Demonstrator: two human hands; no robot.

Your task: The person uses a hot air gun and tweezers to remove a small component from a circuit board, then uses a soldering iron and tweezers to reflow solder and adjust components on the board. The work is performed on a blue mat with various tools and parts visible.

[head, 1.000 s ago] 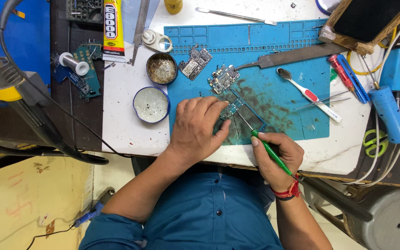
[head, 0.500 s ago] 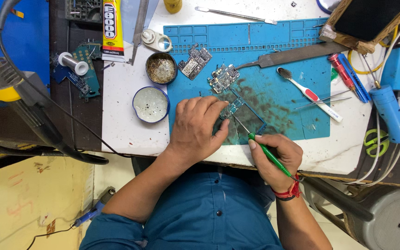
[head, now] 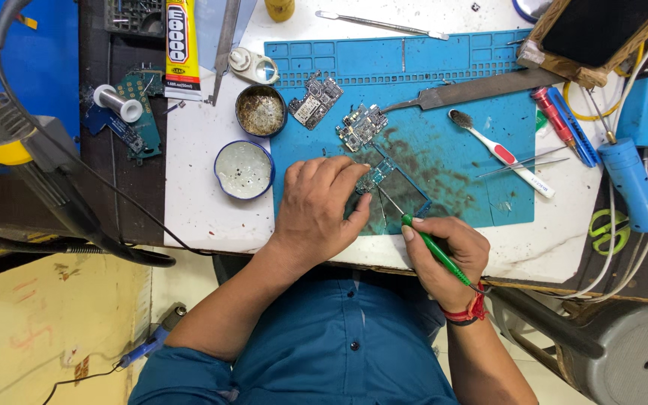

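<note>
Head view: circuit board (head: 384, 174) under left hand (head: 316, 214) fingers (head: 360, 204)

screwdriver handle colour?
Green, on the screwdriver in the right hand; head view.

A long flat glue tube (head: 183, 46) lies at about eleven o'clock, near the top of the white table (head: 196, 202). Its label is yellow at the top and white lower down, with black and red print. At about one o'clock, in the top right corner, a dark screen (head: 601, 26) rests in a wooden frame (head: 564, 64). The screen is black and blank, shaped like a tilted rectangle.
</note>
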